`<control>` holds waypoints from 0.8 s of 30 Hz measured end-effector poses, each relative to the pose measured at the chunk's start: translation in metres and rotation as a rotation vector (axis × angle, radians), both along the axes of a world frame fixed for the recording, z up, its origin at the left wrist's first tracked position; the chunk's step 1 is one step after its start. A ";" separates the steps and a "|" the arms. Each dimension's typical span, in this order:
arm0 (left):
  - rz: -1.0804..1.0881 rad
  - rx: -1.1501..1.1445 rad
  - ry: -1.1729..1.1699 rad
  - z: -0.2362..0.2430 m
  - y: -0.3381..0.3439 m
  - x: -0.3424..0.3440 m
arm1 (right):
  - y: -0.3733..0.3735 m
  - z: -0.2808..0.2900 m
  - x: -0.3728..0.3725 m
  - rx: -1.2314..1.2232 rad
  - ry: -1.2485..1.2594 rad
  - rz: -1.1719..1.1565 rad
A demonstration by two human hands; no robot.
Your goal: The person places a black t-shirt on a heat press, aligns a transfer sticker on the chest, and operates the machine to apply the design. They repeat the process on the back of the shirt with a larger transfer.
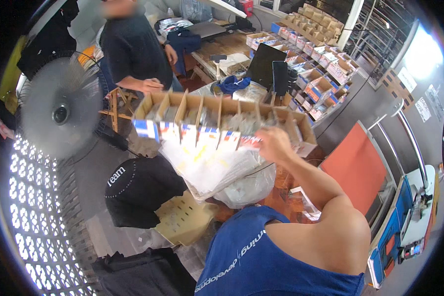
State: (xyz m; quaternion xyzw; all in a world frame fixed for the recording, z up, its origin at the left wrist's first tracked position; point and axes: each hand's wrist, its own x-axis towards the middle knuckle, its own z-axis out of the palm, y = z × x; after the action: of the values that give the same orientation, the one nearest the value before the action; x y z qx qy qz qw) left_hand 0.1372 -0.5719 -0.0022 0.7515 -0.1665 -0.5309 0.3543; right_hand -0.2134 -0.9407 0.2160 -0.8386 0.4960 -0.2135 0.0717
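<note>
My right hand [270,144] grips the near side of a long cardboard box [301,126], divided into compartments holding small greyish packets that I cannot make out clearly. My fingers are closed on its printed edge. The box is above white sheets [197,167] and a translucent plastic bundle [249,190]. My left hand does not show. A co-worker in a dark shirt [133,49] stands beyond the box's left end, with a hand [152,87] just above or behind it; whether that hand touches the box is unclear.
A fan [59,113] stands left, above a black garment [133,197] and cream plastic seat [182,222]. Behind are a worktable [217,42], phone [279,79] and stacked cardboard bins [311,84]. At right are a red board [355,167] and metal-railed equipment [414,148].
</note>
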 end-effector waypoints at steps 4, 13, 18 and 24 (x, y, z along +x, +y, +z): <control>-0.060 -0.023 -0.003 -0.006 -0.019 0.013 | 0.000 0.083 -0.038 -0.284 -0.027 -0.166; -0.076 0.029 -0.079 -0.011 -0.043 0.012 | -0.178 0.183 -0.121 -0.300 0.199 -0.696; -0.009 0.132 -0.179 -0.002 -0.036 0.004 | -0.301 0.168 -0.157 -0.222 0.183 -0.775; 0.083 0.299 -0.267 0.013 -0.011 -0.016 | -0.389 0.124 -0.185 -0.132 0.247 -0.815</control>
State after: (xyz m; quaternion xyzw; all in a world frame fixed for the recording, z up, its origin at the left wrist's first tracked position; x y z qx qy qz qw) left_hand 0.1209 -0.5831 0.0107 0.8658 -0.1002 -0.4303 0.2349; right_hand -0.3982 -1.3300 0.3402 -0.5964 0.7766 -0.1536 -0.1324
